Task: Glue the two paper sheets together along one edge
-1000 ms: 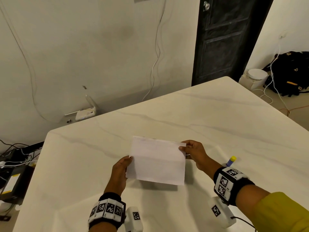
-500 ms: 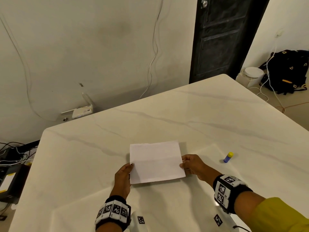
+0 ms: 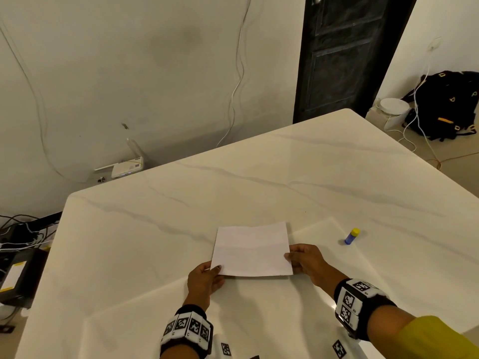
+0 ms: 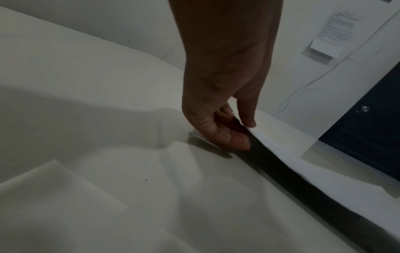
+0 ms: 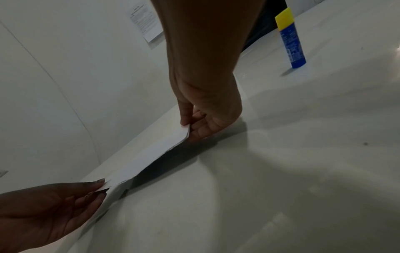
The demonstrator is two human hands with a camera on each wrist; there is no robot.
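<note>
White paper sheets [image 3: 252, 251] lie stacked just above the marble table [image 3: 285, 182], near edge slightly raised. My left hand [image 3: 207, 277] pinches the near left corner; in the left wrist view the thumb [image 4: 246, 118] lies on top of the paper [image 4: 288, 147] with fingers underneath. My right hand [image 3: 304, 260] pinches the right edge, and the right wrist view shows two sheet layers [image 5: 155, 150] between its thumb and fingers [image 5: 194, 130]. A blue glue stick with a yellow cap [image 3: 352, 236] stands upright on the table, right of my right hand, also in the right wrist view as the glue stick [image 5: 290, 37].
The table's left edge [image 3: 44, 281] drops to cables and a black box [image 3: 18, 275] on the floor. A dark door [image 3: 342, 53] and a black bag [image 3: 448, 104] are beyond the far corner. A white router [image 3: 124, 168] sits by the wall.
Both hands have brought the paper down from an upright tilt toward the table and closer to me; it now sits nearly flat. The glue stick has not moved.
</note>
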